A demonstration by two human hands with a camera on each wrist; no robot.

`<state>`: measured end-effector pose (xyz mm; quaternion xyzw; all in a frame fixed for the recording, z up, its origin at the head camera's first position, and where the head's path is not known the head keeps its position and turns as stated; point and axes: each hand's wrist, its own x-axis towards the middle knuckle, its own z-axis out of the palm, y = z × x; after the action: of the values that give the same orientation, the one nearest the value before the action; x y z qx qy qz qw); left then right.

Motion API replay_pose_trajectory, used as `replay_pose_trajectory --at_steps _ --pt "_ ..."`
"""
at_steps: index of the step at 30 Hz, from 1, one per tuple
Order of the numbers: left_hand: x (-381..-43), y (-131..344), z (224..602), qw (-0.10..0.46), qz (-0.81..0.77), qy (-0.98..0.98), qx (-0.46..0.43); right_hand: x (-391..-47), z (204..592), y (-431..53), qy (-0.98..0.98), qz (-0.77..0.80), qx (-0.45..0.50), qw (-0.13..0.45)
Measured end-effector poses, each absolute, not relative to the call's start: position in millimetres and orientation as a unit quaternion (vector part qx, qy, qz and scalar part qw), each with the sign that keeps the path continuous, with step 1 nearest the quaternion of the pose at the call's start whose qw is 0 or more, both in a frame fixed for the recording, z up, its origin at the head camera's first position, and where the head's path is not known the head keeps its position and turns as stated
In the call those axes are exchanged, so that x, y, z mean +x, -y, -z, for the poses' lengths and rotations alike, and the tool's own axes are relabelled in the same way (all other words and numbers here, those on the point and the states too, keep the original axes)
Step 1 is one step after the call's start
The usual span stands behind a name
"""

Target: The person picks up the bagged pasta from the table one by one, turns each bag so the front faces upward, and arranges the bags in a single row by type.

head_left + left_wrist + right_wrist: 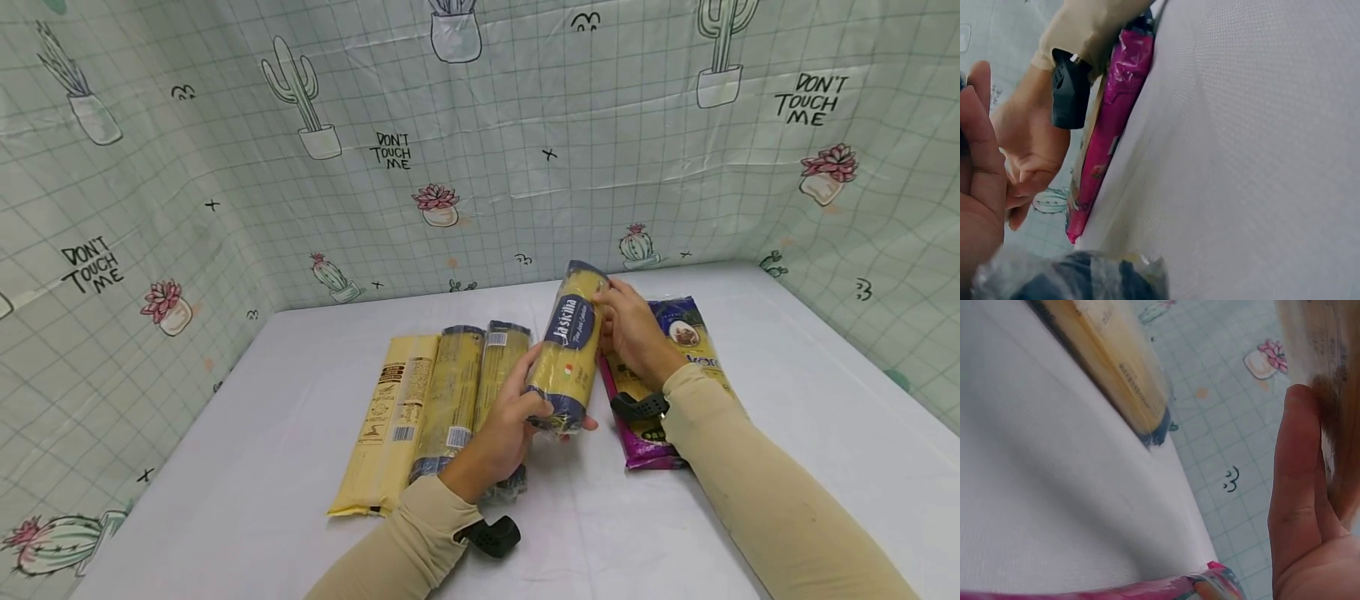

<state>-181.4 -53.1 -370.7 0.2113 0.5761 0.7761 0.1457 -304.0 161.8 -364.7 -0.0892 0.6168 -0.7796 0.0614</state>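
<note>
A yellow spaghetti pack [558,367] with dark blue ends and a "la sicilia" label is held tilted above the table. My left hand [508,425] grips its lower end, the thumb across the front. My right hand [633,329] holds the upper right side; in the right wrist view its finger [1297,456] lies against the wrapper. Left of the held pack lie two similar spaghetti packs [450,392] [495,354] and a pale yellow packet [386,425], side by side. Below the right forearm lies a purple and yellow packet [656,454], partly covered by that arm.
A white cloth covers the table [247,467]. Behind and beside it hangs a grid-patterned curtain [495,108] with cactus drawings. Black wrist devices [495,537] [637,406] sit on both wrists.
</note>
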Motion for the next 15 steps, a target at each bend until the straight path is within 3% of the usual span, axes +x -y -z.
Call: replay_pose_trajectory --at_steps 15 --pt "-180 53 367 0.166 -0.758 -0.573 0.264 -299 342 -162 -0.666 0.743 -0.055 0.046"
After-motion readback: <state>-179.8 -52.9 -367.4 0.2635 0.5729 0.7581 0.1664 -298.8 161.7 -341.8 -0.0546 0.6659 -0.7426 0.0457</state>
